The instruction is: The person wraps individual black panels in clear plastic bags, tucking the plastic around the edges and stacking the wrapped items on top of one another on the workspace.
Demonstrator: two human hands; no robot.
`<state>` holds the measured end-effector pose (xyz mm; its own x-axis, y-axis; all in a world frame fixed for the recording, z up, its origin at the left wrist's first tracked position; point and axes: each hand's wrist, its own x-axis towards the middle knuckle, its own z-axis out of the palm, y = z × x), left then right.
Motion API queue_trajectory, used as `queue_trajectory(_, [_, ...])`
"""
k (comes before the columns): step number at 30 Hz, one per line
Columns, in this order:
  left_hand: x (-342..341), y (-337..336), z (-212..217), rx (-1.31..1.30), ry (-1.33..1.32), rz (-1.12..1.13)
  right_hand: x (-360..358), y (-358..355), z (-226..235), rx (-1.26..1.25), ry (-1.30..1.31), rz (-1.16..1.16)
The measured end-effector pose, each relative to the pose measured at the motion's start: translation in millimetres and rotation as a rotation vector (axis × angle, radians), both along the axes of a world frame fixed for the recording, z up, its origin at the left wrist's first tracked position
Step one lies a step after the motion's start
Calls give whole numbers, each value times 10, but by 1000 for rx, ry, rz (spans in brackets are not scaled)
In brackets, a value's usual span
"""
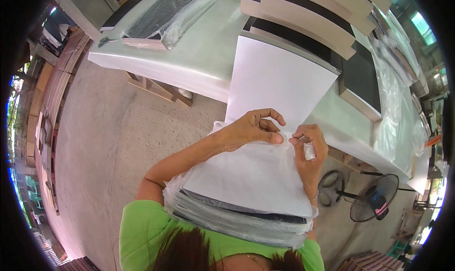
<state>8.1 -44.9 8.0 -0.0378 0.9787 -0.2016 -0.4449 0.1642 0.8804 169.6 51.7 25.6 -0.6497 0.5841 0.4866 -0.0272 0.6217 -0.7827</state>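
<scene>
Over the near end of a white sheet [279,76], my two hands are close together at the top of a clear plastic bag [237,171]. My left hand [253,128] has its thumb and curled fingers closed on the bag's thin edge, index finger lifted. Thumb and index finger of my right hand [310,147] pinch the film just beside it. Inside the bag, white sheets cover dark-edged boards [246,209]. More plastic-wrapped layers [237,223] lie below them, against my body. How the stack is supported is hidden.
The table [208,57] with a pale green cover holds stacked black-topped boards [303,22], a plastic-wrapped dark package [166,17], scissors [107,42] and loose clear film [391,124]. A fan [377,197] stands on the right on the concrete floor [104,143]. Flat boards [59,81] line the left side.
</scene>
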Motion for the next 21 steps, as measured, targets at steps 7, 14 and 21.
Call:
queue_trajectory(7, [35, 44, 109, -38, -129, 97, -8, 77, -17, 55, -19, -48])
queue_trajectory(14, [-32, 14, 45, -10, 59, 105, -24, 94, -49, 62, 17, -24])
queue_trajectory(21, [-36, -7, -5, 44, 64, 74, -54, 29, 82, 75, -46, 112])
